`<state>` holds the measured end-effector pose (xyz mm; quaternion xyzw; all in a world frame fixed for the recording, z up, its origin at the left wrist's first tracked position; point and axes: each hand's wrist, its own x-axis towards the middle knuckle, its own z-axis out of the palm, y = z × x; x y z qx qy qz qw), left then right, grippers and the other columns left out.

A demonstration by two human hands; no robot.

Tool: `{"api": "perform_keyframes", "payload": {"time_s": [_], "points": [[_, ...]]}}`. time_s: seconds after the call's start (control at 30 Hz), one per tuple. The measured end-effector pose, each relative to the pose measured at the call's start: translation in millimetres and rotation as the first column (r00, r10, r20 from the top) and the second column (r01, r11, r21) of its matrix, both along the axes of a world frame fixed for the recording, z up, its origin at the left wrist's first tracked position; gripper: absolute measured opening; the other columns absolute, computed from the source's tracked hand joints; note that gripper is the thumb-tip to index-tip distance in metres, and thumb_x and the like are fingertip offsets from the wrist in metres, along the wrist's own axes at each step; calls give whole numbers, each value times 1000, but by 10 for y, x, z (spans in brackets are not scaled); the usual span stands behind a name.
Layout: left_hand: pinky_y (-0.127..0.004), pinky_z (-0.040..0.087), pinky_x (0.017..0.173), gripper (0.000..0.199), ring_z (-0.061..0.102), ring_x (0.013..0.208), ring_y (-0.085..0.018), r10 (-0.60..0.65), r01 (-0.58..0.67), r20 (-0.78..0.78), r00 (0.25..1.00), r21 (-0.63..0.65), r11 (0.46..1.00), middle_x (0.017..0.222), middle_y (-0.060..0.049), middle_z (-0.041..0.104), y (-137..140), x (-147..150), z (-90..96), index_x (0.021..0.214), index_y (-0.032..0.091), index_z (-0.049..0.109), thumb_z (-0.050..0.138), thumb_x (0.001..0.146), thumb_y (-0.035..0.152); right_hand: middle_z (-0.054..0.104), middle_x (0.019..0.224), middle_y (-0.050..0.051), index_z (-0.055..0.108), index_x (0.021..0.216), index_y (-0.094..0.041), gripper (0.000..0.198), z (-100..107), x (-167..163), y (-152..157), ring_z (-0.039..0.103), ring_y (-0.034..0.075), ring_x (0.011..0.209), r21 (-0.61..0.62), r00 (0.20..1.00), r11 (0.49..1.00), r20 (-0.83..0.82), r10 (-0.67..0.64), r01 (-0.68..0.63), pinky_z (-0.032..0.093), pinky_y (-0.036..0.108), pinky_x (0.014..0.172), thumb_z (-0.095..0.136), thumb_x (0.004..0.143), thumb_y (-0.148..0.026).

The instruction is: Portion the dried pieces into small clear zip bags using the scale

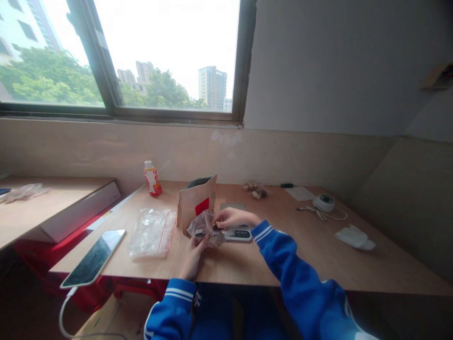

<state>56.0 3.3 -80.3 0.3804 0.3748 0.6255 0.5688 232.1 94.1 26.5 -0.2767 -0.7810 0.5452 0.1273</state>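
My left hand point(194, 252) grips a clear zip bag point(203, 223) from below, thumb on its front; something dark shows inside. At the bag's mouth, the closed fingers of my right hand point(234, 217) pinch a small dark brown piece point(217, 227), too small to name surely. Directly behind the bag stands an open brown paper pouch point(187, 204) with a red label point(202, 206). A small digital scale point(239, 234) with buttons lies under and beside my right hand, partly hidden by it.
Flat clear zip bags point(150, 233) lie left, beside a phone point(94, 257) on a cable overhanging the table edge. A bottle point(152, 178) stands behind them. Brownish lumps point(257, 191) lie at the back. On the right are a white dome camera point(323, 203) and crumpled white tissue point(354, 237).
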Motion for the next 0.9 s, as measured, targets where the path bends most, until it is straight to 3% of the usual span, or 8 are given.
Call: {"api": "perform_keyframes", "payload": {"time_s": [0.1,0.23,0.33,0.43,0.5,0.7,0.9], "points": [[-41,41,105,58,51,124,-28,31,-31,11,999,4,1000,127,-9,61,10,-1,-19,127,22,54,72,73,37,68,89,8,67,101,-10,43,98,48,27,60,14,74,10,986,994,-122,-110,112,48,26,67,73,71,-40],[-42,44,101,58,51,123,-30,47,-47,9,999,-21,999,127,-10,61,14,-7,-40,125,21,54,73,73,36,68,102,9,65,110,-13,46,413,23,63,63,15,85,50,901,968,-380,-209,246,50,27,75,72,73,-40],[-41,47,97,53,56,117,-30,65,-65,1,998,-42,997,119,-9,65,6,-10,-42,119,21,58,74,71,36,68,105,7,64,110,-16,43,692,-117,102,63,16,90,92,776,908,-559,-293,409,51,26,78,70,75,-40],[-41,47,97,50,57,116,-30,65,-65,-8,998,-33,997,115,-8,67,-3,-4,-31,116,21,61,74,70,37,70,99,7,65,108,-16,42,872,-325,176,64,16,89,112,689,842,-636,-348,528,53,27,76,70,74,-40],[-43,46,98,50,56,117,-31,62,-62,-6,998,-32,998,116,-8,67,-7,2,-20,116,21,61,73,71,37,71,96,7,66,106,-15,41,906,-460,243,65,17,86,121,682,822,-632,-369,557,54,28,75,71,73,-39],[-41,42,103,50,53,121,-28,38,-38,39,999,-12,999,124,-6,63,-8,12,-1,122,24,57,71,74,34,71,97,10,66,104,-12,41,801,-656,371,67,18,86,103,722,840,-573,-388,533,54,33,80,72,72,-37],[-41,46,99,46,57,116,-29,39,-38,32,999,-40,998,117,-8,66,-4,9,-30,116,21,60,71,74,36,70,100,11,66,106,-13,44,811,-658,368,66,19,87,160,692,785,-596,-406,598,54,36,82,72,72,-40]]}}
